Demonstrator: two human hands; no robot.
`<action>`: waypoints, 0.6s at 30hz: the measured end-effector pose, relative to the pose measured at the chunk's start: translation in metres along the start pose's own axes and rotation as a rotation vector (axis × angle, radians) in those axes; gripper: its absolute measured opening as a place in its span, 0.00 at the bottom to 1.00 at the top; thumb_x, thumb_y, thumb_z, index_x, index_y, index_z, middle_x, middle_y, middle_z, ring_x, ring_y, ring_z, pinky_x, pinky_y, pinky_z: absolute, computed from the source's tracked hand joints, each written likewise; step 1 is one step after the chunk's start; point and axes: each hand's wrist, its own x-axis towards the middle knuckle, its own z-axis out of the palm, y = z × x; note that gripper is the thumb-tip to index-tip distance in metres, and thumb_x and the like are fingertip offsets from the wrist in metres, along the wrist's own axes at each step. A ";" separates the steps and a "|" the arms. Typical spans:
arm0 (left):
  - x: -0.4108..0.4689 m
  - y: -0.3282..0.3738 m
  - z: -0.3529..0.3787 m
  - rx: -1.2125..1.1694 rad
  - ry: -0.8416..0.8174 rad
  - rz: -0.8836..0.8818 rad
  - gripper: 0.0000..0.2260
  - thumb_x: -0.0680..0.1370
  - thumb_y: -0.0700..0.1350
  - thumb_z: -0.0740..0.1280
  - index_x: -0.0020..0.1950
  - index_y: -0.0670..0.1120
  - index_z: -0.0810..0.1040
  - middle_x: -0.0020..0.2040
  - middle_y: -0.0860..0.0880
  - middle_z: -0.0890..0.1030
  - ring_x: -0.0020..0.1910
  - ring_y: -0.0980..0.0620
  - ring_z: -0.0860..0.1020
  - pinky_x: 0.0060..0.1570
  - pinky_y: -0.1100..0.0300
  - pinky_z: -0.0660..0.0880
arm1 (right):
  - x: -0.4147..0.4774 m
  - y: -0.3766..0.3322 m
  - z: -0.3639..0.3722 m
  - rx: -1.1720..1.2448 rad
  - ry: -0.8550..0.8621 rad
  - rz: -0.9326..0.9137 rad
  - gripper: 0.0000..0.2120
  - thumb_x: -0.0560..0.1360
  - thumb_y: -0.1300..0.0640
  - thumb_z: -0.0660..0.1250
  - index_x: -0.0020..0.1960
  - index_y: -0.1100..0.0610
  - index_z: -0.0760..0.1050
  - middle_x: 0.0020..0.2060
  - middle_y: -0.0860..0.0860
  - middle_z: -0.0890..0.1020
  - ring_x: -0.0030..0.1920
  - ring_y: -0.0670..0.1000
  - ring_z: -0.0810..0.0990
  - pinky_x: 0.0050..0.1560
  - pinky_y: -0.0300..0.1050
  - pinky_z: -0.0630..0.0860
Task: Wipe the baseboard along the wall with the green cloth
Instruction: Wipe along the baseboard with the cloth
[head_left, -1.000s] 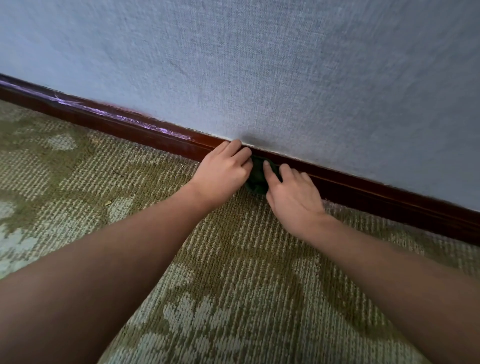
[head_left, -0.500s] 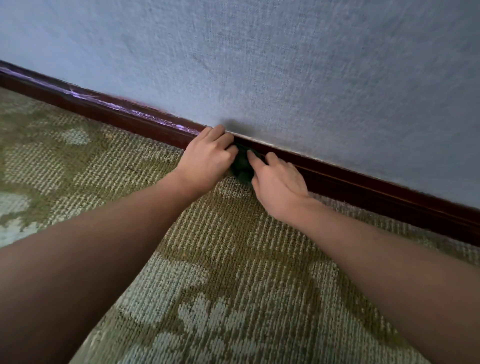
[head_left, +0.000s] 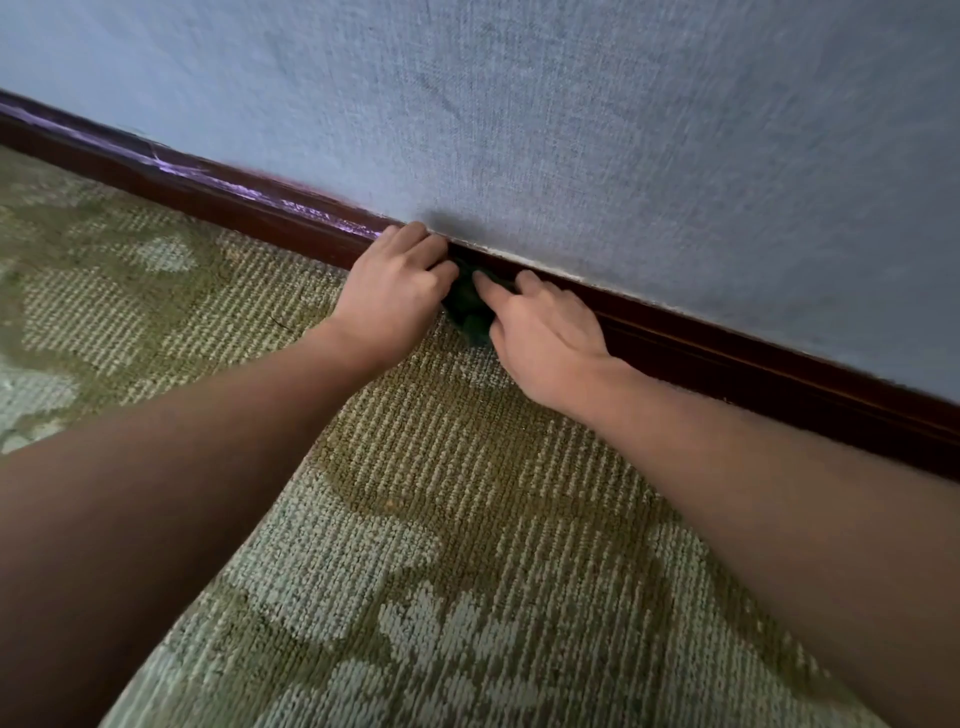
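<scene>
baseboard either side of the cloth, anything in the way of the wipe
Nothing visible does. The cloth is against the baseboard, between the left hand and right hand. The board runs bare both ways, with only pale streaks on its top edge to the left, and the carpet beside it holds no object.

dim, soft light; purple glare streaks the baseboard (head_left: 249, 200) at left, faint shadow on the wall (head_left: 447, 221) above it. near forearms (head_left: 156, 493) look soft; edges bow.
</scene>
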 end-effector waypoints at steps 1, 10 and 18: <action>0.000 -0.001 -0.001 0.000 -0.013 -0.018 0.09 0.68 0.32 0.60 0.36 0.35 0.80 0.34 0.40 0.78 0.36 0.41 0.77 0.37 0.52 0.74 | 0.003 -0.002 -0.001 -0.015 -0.007 0.002 0.25 0.79 0.58 0.55 0.74 0.51 0.54 0.58 0.58 0.71 0.55 0.57 0.72 0.50 0.48 0.67; -0.013 0.009 -0.009 0.021 -0.067 0.045 0.10 0.66 0.32 0.56 0.34 0.35 0.77 0.34 0.39 0.76 0.35 0.41 0.75 0.34 0.52 0.74 | -0.012 -0.001 -0.004 -0.255 0.081 -0.145 0.22 0.79 0.58 0.56 0.72 0.55 0.58 0.57 0.56 0.72 0.56 0.55 0.72 0.57 0.48 0.64; -0.005 0.003 -0.012 0.068 0.017 0.064 0.13 0.71 0.35 0.55 0.40 0.34 0.80 0.38 0.39 0.79 0.38 0.42 0.78 0.37 0.54 0.75 | -0.006 0.004 -0.011 -0.330 0.121 -0.104 0.24 0.80 0.58 0.54 0.74 0.54 0.53 0.60 0.58 0.70 0.59 0.57 0.70 0.61 0.49 0.62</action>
